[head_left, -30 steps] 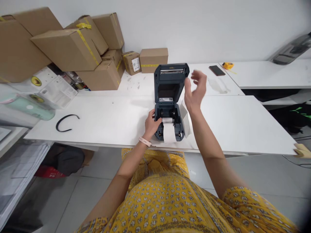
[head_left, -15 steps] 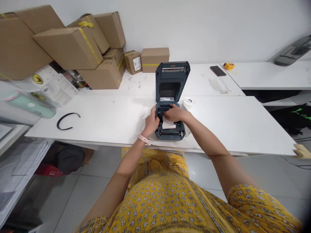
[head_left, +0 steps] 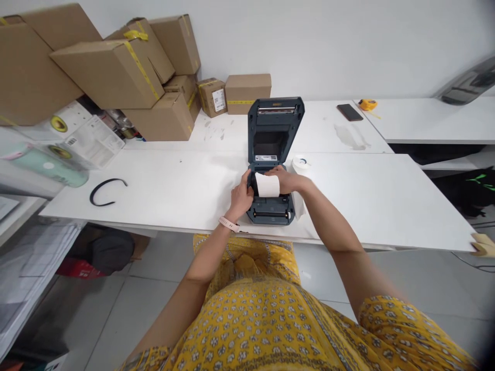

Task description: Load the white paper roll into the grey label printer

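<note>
A dark label printer (head_left: 270, 216) stands on the white table with its lid (head_left: 274, 126) raised. Inside its bay sits a white label roll (head_left: 267, 186). My right hand (head_left: 285, 180) holds the roll at its right end, with some fingers hidden behind it. On the printer's left side, my left hand (head_left: 242, 197) grips the wall, thumb and fingers bent around the edge near the roll's left end. Just right of the printer lies a second white roll (head_left: 300, 164), with a pale strip beside it.
Cardboard boxes (head_left: 108, 72) are stacked at the back left. A headband (head_left: 101, 191) and a green bottle (head_left: 50, 166) lie on the left. A phone (head_left: 350, 112) and a yellow tape measure (head_left: 367, 104) rest at the back right.
The white paper between my hands has moved up and now shows as a wider, rounded roll face. My right hand has shifted slightly right; my left hand stays at the printer's side.
</note>
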Available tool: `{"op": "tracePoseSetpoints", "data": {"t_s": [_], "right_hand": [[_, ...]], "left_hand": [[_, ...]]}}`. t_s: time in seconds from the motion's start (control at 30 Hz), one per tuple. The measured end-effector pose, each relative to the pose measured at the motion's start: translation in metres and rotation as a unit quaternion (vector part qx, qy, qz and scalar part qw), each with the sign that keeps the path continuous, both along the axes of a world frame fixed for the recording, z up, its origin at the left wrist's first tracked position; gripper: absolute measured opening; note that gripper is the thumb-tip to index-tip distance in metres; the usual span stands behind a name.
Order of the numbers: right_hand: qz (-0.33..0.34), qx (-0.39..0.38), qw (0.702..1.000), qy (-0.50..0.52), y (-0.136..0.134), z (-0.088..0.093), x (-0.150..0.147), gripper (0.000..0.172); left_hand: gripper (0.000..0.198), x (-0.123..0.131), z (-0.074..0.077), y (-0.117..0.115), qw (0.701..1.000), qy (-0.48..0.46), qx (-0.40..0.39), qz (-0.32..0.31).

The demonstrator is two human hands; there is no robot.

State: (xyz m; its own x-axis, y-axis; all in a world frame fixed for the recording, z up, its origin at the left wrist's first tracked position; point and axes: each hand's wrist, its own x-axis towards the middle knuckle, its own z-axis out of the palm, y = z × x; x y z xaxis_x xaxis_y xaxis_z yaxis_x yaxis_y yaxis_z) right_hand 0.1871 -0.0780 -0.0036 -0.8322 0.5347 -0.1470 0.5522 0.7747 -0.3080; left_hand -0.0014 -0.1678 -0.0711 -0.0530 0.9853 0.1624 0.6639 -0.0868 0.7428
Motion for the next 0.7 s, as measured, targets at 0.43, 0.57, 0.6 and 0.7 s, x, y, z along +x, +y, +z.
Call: {"op": "tracePoseSetpoints", "data": {"t_s": [0.43,0.57,0.6,0.7], "right_hand": [[-0.354,-0.170,0.878,0.274,-0.043,-0.064,0.189,0.046],[-0.357,-0.196,0.873,0.267,-0.031,-0.087,0.187,0.054],[-0.354,-0.202,0.872,0.272,-0.029,-0.090,0.186,0.059],[-0.358,-0.197,0.857,0.316,-0.020,-0.090,0.186,0.074]], "left_hand": [[0.064,0.005,0.006,-0.003,0.999,-0.020,-0.014,0.023],[0.064,0.005,0.007,-0.004,0.999,-0.030,-0.019,0.024],[0.064,0.005,0.007,-0.004,0.999,-0.030,-0.019,0.025],[0.063,0.004,0.007,-0.004,0.999,-0.032,-0.021,0.027]]}}
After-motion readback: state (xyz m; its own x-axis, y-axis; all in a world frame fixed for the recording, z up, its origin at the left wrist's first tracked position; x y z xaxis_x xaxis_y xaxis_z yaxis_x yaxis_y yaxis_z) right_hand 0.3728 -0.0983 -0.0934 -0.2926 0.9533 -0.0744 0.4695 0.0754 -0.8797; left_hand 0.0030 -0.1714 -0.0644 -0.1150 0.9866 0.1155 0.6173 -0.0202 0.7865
